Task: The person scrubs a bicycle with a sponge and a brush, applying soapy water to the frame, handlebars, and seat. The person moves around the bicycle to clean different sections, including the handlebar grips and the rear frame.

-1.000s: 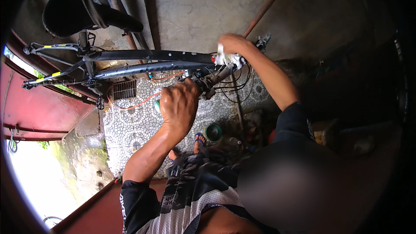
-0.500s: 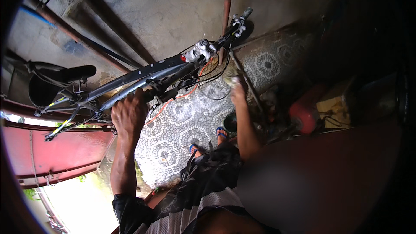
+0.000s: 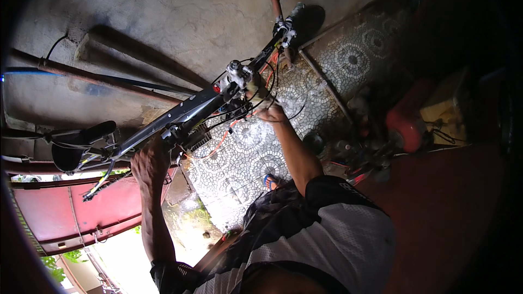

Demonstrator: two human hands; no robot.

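Note:
A black bicycle frame [image 3: 170, 114] leans across the space in front of me, without wheels in view. My left hand [image 3: 151, 160] is closed round a frame tube towards the saddle [image 3: 81, 140]. White suds cover the stem area [image 3: 239, 73] and the far handlebar end [image 3: 287, 30]. My right hand [image 3: 272, 113] is closed on a yellowish-tan rag [image 3: 255, 88] pressed up against the sudsy stem area. Dark cables loop around that hand and partly hide its fingers.
A bare wall [image 3: 190, 16] stands behind the bicycle, with pipes [image 3: 92, 74] along it. Patterned floor [image 3: 261, 147] lies below, with an orange cord [image 3: 223, 142] across it. Right: a leaning pole [image 3: 327, 84], a dark green container [image 3: 314, 142], a red rounded object [image 3: 404, 122]. Left: a red gate [image 3: 103, 209].
My right hand has brought the rag up and left from beside the pole to the stem area. My left hand stays on the tube. The whole view has shifted and turned slightly.

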